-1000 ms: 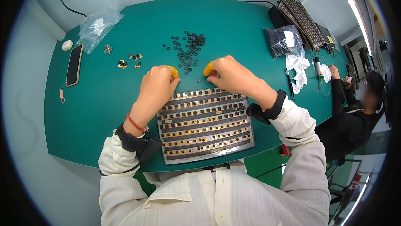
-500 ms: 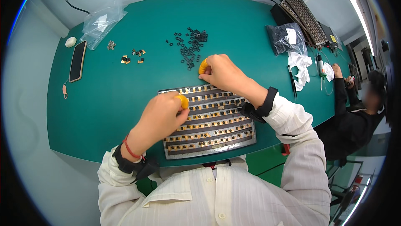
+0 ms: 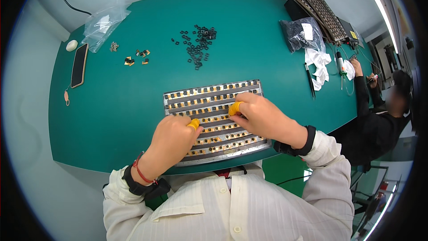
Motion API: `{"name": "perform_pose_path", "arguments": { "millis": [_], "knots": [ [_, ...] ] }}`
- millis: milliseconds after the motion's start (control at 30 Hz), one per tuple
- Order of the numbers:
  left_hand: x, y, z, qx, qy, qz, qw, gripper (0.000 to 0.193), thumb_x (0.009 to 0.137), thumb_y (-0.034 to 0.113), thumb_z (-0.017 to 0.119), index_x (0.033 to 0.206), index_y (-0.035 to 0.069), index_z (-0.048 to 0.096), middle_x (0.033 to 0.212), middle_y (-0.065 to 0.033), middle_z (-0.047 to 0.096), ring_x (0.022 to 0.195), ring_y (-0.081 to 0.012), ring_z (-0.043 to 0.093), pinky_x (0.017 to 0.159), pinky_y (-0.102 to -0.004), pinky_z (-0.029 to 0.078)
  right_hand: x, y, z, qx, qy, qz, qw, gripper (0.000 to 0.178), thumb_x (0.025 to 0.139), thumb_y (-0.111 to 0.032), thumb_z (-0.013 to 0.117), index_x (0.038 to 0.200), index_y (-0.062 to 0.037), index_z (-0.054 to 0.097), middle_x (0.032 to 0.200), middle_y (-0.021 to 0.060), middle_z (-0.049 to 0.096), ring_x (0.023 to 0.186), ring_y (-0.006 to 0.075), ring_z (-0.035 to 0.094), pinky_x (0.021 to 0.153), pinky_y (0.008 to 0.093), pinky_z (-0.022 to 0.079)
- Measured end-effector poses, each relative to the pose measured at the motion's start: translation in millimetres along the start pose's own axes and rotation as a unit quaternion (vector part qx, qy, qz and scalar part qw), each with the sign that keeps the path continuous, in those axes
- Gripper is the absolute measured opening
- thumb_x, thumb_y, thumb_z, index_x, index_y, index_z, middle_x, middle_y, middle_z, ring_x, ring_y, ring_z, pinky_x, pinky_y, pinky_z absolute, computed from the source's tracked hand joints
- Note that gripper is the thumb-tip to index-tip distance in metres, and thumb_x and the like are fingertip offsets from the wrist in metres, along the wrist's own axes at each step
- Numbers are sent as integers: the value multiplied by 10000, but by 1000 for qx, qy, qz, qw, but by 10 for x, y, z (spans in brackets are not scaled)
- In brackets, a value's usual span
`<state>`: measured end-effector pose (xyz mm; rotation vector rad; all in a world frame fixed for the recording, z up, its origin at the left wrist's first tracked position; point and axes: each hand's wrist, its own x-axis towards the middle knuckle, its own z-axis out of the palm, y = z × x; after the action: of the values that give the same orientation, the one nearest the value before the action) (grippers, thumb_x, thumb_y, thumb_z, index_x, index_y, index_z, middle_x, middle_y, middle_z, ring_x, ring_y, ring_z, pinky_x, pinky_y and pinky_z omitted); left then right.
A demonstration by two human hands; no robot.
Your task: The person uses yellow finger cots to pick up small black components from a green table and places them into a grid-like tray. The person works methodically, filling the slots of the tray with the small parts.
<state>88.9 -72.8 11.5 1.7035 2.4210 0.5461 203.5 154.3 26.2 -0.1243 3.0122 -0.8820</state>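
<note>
A metal tray (image 3: 223, 155) with several rows of small black-and-gold parts lies before me near the table's front edge. My left hand (image 3: 171, 139), a yellow finger cot on one finger, rests over its left side with thumb and finger pinched together. Over the tray's right half, my right hand (image 3: 264, 115) is also pinched, its yellow-cotted fingertip down by a middle row. Whatever either pinch holds is too small or hidden to make out. Beyond the tray lies a loose pile of small black square pieces (image 3: 203, 40).
On the green table (image 3: 133, 107) lie black-and-gold parts (image 3: 129, 61), small silvery pieces (image 3: 114, 46), a phone (image 3: 79, 65) and a clear bag (image 3: 103, 27). Tweezers (image 3: 310, 80), crumpled tissue (image 3: 320, 65), a bag of black pieces (image 3: 303, 35) and stacked trays (image 3: 321, 14) are right. A person (image 3: 379, 116) sits beyond.
My right hand has come back from beside the black pile to the tray's middle rows, uncovering the far rows. My left hand has shifted slightly toward me, still pinched over the tray.
</note>
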Motion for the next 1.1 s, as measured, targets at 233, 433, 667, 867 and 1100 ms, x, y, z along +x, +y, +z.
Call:
{"name": "perform_pose_path", "arguments": {
  "millis": [233,433,667,867,1100],
  "knots": [
    [-36,76,-46,5,-80,-22,997,428,879,360,708,663,-4,641,621,-135,598,555,-317,608,548,-405,494,-2,43,137,7,22,-23,999,143,824,-93,716,831,44,676,851,139,580,788,305,621,692,402,535],
    [34,51,-127,-21,-125,-58,990,490,888,419,680,670,-18,638,630,-150,611,571,-329,620,563,-416,506,-68,-82,126,-28,11,-17,999,227,853,-160,714,757,45,696,755,143,601,676,309,627,621,411,526],
    [394,-196,-436,-99,-52,-88,990,332,861,253,734,795,-67,675,705,-173,669,650,-302,667,604,-388,520,-79,-163,121,-57,-92,58,992,352,898,-228,674,664,36,662,559,188,585,523,352,607,554,440,508],
    [911,-735,-100,-164,76,-141,973,307,795,203,798,869,-77,694,752,-168,700,684,-232,690,634,-347,534,65,-143,-41,0,-138,34,990,270,879,-200,688,784,52,697,637,219,625,587,374,636,587,427,521],
    [1123,-599,113,-79,92,-157,980,245,777,196,799,805,-32,715,692,-159,688,659,-328,683,614,-384,542,631,93,-585,2,-38,101,994,196,811,-127,737,870,59,719,816,234,701,793,350,707,717,406,562]
  ]
}}
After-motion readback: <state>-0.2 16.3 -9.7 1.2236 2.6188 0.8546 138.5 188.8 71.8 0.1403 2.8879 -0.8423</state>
